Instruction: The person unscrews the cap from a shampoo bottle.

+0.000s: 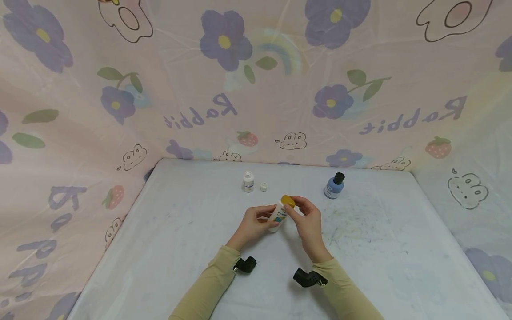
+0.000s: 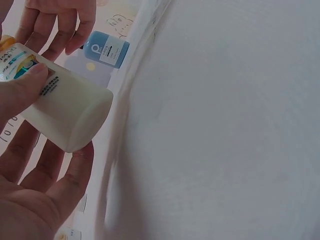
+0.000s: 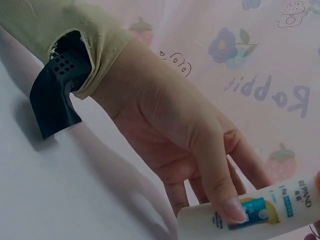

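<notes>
My left hand (image 1: 256, 224) holds a white plastic bottle (image 1: 278, 215), tilted, above the table. Its thumb (image 2: 25, 87) presses on the printed label, and its fingers support the bottle from the other side. At the bottle's upper end is a yellow cap (image 1: 287, 201), pinched between the thumb and fingers of my right hand (image 1: 309, 221). In the left wrist view the bottle's base (image 2: 87, 125) faces the camera, with the right hand (image 2: 57, 22) behind. The right wrist view shows the left hand (image 3: 185, 130) around the bottle (image 3: 250, 212); the cap is mostly out of frame.
A small white bottle (image 1: 248, 182) stands uncapped toward the back of the table (image 1: 168, 258), with a small white cap (image 1: 263, 187) beside it. Farther right stands a blue bottle (image 1: 333, 188) with a black cap. Patterned curtains (image 1: 264, 102) border the table.
</notes>
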